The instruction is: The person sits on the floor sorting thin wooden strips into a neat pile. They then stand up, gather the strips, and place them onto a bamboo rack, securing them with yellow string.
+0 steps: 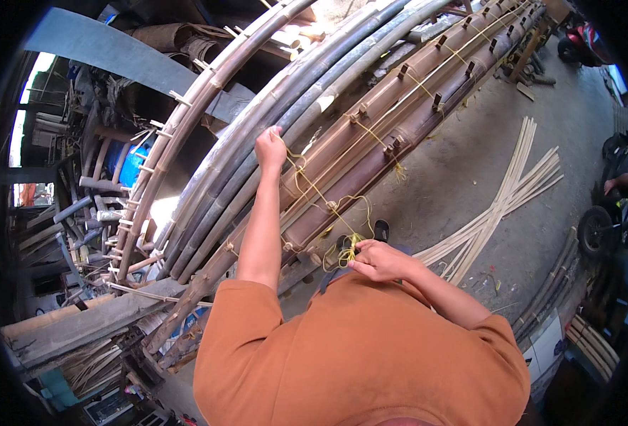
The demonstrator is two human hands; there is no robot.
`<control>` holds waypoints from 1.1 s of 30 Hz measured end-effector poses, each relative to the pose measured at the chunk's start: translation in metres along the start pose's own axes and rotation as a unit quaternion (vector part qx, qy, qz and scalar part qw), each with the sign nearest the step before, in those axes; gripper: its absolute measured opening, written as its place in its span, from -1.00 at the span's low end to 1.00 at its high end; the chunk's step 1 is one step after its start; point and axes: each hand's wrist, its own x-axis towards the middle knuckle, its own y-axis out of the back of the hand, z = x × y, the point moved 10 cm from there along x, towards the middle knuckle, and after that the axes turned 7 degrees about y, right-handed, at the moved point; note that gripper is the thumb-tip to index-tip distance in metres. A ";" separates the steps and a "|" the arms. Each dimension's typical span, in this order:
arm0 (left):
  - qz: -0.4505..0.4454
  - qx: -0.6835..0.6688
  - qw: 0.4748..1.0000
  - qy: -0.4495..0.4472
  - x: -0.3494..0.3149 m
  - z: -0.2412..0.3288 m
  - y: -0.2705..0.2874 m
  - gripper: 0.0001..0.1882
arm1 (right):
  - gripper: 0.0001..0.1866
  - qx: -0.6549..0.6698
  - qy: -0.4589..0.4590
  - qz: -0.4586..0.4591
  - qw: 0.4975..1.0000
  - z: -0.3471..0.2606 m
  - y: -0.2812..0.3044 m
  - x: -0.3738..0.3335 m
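— String point(328, 206), yellow and thin, is seen stretched between the two hands, across the brown poles point(370, 149). How is it judged to handle?

— As light, limp and easily tangled; no stiffness is shown where it loops loosely below the poles. Some slipperiness may be expected of it, though that cannot be confirmed.

— Where is it held?

— One end is pinched in the left hand point(270, 148), which is closed into a fist up against the grey poles point(285, 106). A bunched tangle is gripped between fingers and thumb of the right hand point(378, 261), low and close to the orange shirt point(360, 355). It is best taken near the pegs point(397, 71), where it is already strung taut.

— And the poles?

— Heavy, rigid and smooth are the likely words; they are laid touching, side by side, on a slant.

— What edges are to be minded?

— Pegs stick out along the brown poles, and string could be snagged on them. A peg ladder point(154, 170) lies just left.

— Open room?

— Bare concrete floor point(463, 170) is found to the right, with pale strips point(502, 202) fanned on it, well apart from the hands.
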 end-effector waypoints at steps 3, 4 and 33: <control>-0.004 0.109 0.991 -0.077 -0.018 -0.016 -0.023 -0.69 | -0.49 -0.042 0.054 0.089 0.994 0.062 -0.016 0.007; -0.019 0.131 0.989 -0.062 -0.027 -0.021 -0.030 -0.68 | -0.50 -0.047 0.074 0.130 0.988 0.070 -0.021 0.002; -0.240 0.174 0.954 -0.056 -0.203 -0.098 0.110 -0.74 | -0.60 0.695 -0.265 0.211 0.635 0.072 -0.178 0.070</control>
